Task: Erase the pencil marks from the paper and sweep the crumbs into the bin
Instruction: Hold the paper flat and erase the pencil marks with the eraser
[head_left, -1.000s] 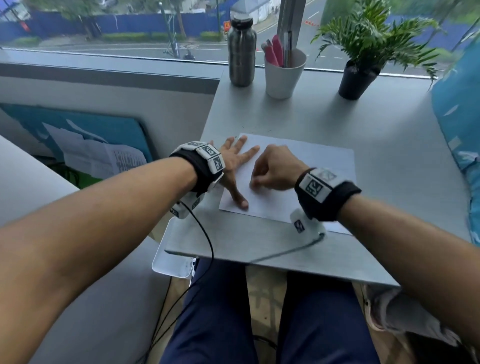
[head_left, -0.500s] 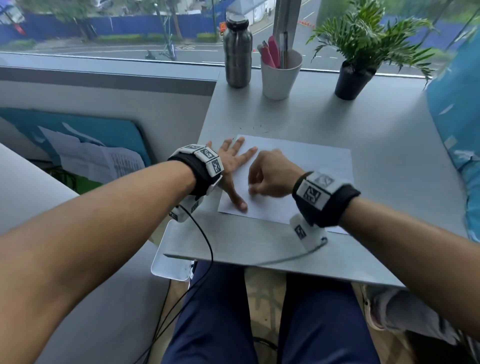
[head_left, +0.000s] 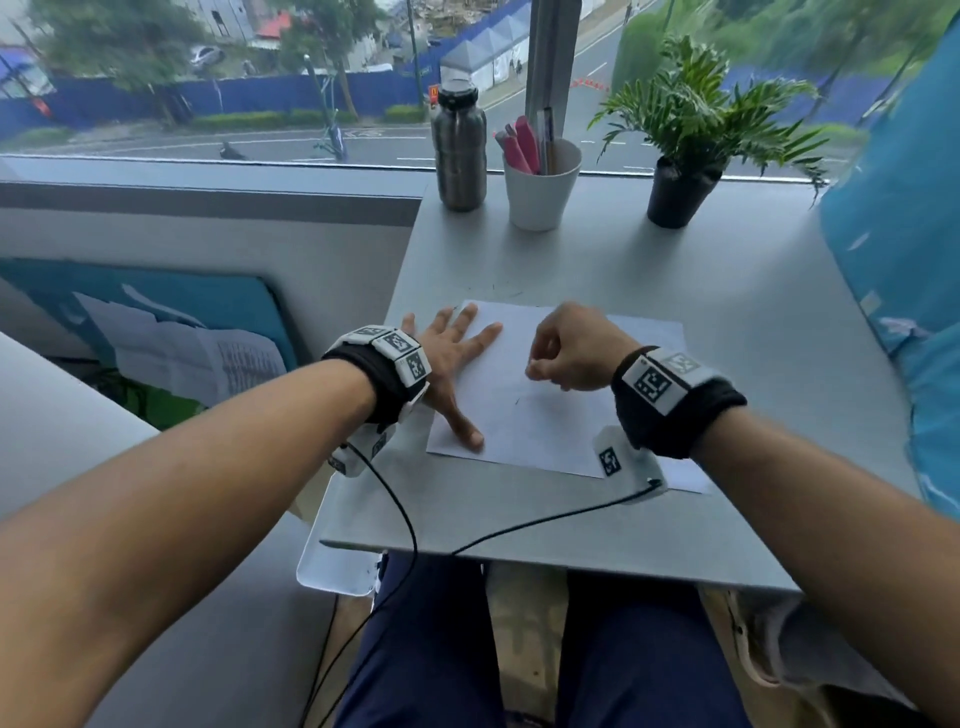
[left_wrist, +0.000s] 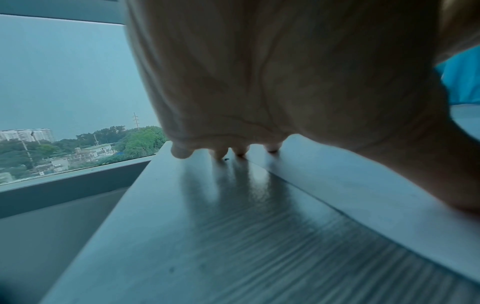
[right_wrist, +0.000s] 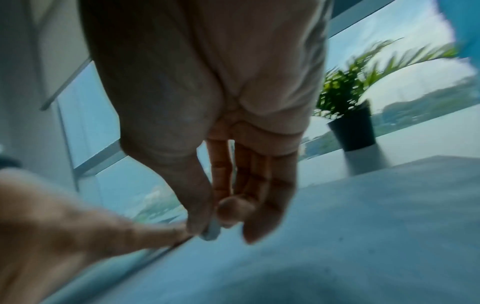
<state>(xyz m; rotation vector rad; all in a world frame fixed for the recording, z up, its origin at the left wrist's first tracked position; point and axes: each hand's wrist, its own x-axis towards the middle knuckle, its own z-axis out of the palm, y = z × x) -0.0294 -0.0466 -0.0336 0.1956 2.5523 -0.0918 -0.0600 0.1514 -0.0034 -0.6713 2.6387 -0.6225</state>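
The paper (head_left: 550, 395) lay flat on the grey table (head_left: 649, 270), near its front edge, and the erasing looked to me only partly done. The left hand (head_left: 452, 364) was spread with straight fingers over the sheet's left side, thumb down near the front corner, pinning it in place; the left wrist view showed those fingertips (left_wrist: 221, 153) pressed to the surface with a dark speck just beside them, perhaps a crumb. The right hand (head_left: 571, 348) was curled over the middle of the sheet, and from the right wrist view its thumb and forefinger pinched a small pale lump that I took to be the eraser (right_wrist: 211, 231), though the picture was too blurred to be sure. It seemed raised a little off the page rather than rubbing. At least one short dark pencil mark (head_left: 517, 401) still showed on the paper just below that hand, and faint grey traces around it suggested more to rub out. A few dark flecks sat on the table beyond the sheet's far edge, which may have been crumbs or stray marks. Nothing had been gathered into a pile that I could see. A pale tray-like thing (head_left: 332, 569) jutted out under the table's front left corner; whether that was the bin I could not tell. So the sweeping step appeared not yet begun, and the rubbing itself unfinished.
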